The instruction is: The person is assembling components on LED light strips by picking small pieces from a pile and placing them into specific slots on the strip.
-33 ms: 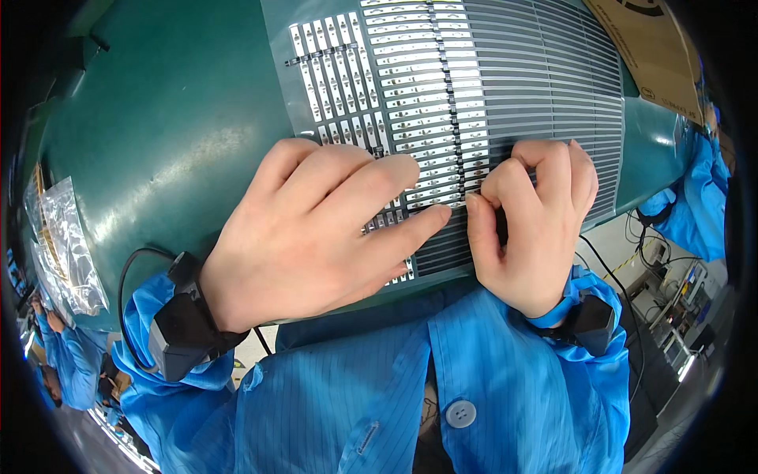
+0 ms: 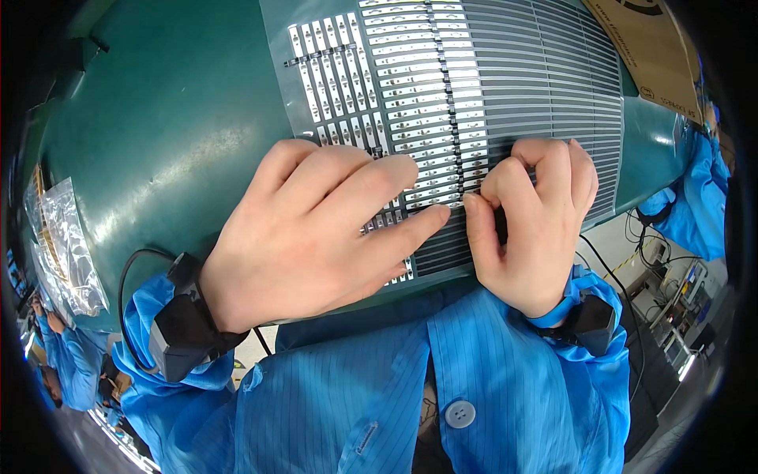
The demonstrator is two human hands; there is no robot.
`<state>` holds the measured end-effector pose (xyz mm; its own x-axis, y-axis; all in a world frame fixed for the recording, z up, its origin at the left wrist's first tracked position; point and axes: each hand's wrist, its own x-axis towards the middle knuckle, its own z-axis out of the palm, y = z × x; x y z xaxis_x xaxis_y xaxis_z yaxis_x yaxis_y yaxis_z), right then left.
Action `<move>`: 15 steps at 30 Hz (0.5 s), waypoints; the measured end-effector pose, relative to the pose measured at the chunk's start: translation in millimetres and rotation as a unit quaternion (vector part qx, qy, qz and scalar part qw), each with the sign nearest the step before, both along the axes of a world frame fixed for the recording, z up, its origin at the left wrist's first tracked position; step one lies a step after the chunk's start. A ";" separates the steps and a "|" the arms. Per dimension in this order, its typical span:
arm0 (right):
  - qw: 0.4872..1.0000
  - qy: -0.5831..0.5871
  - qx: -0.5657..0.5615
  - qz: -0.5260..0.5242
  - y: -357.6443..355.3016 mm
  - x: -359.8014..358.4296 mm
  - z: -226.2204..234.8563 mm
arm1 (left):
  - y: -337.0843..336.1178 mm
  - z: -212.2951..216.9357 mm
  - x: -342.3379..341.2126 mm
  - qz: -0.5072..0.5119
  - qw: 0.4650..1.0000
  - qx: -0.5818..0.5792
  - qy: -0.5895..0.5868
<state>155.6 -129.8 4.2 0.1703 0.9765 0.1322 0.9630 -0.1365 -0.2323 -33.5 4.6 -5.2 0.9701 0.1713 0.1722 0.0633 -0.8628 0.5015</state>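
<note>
Silver strips [image 2: 403, 58] sit in rows on the slotted panel [image 2: 553, 87], which lies flat on the green worktop [image 2: 174, 158]; right part of the panel shows only bare slots. Left hand [image 2: 316, 217] palm down over the near left part, fingers loosely spread, index out straight; thumb mostly hidden, can't tell if it holds anything. Right hand [image 2: 533, 217] curled, thumb and index tips nearly together at the near end of the strip column, just beside the left index tip. Whether a strip is between them: can't tell.

Handling, my read: strips light, thin, fairly stiff, slick from the shiny face. Likely to bend if pried mid-span. Pinch by the long edges near an end, fingertips only. Panel looks thin, probably flexes; hold it at the rim, keep it flat.
</note>
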 end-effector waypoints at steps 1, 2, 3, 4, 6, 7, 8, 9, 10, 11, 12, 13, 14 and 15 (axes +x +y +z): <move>1.000 0.005 -0.011 -0.003 0.5 0.8 1.9 | -0.6 0.3 -0.2 0.006 1.000 -0.001 -0.002; 1.000 0.010 -0.022 -0.005 1.4 1.6 3.2 | -1.3 0.9 -0.4 0.007 1.000 -0.002 -0.001; 1.000 0.009 -0.022 -0.006 1.0 3.8 4.4 | -1.7 1.2 -0.6 0.010 1.000 -0.003 0.001; 0.999 0.035 -0.030 -0.019 -0.3 8.6 5.3 | -1.9 1.3 -0.8 0.013 1.000 -0.004 0.004; 0.995 0.098 -0.007 -0.023 -5.7 23.3 1.9 | -1.3 1.7 -0.3 0.010 1.000 -0.002 0.001; 0.992 0.120 -0.002 -0.035 -11.0 30.9 3.1 | -0.9 2.0 0.3 0.007 1.000 0.001 -0.002; 0.989 0.141 0.003 -0.046 -15.1 36.0 4.7 | -1.0 2.1 0.5 0.006 1.000 0.000 -0.004; 0.985 0.159 0.000 -0.061 -18.3 36.4 6.0 | -0.7 2.1 0.7 0.003 1.000 0.003 -0.003; 0.985 0.160 0.002 -0.063 -18.2 33.5 5.9 | -0.5 2.3 1.0 0.000 1.000 0.005 -0.003; 0.985 0.163 0.009 -0.059 -16.6 28.3 5.2 | -0.2 2.7 1.3 -0.002 1.000 0.007 -0.003; 0.984 0.168 0.016 -0.054 -14.0 23.4 4.0 | 0.2 3.2 0.8 -0.002 1.000 0.014 0.002; 0.985 0.169 0.013 -0.041 -12.9 19.6 2.3 | 0.4 3.8 0.6 -0.002 1.000 0.021 0.007; 0.985 0.166 0.018 -0.035 -11.4 16.5 0.0 | 0.2 3.8 0.5 -0.004 1.000 0.023 0.007; 0.985 0.166 0.017 -0.036 -9.7 13.6 -1.3 | -1.0 3.0 -0.5 -0.001 1.000 0.029 0.009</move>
<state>169.2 -139.5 2.9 0.2776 0.9566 0.0890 0.8212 -0.1882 -0.5386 -34.0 3.6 -2.2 0.9732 0.1599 0.1653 0.0701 -0.8909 0.4488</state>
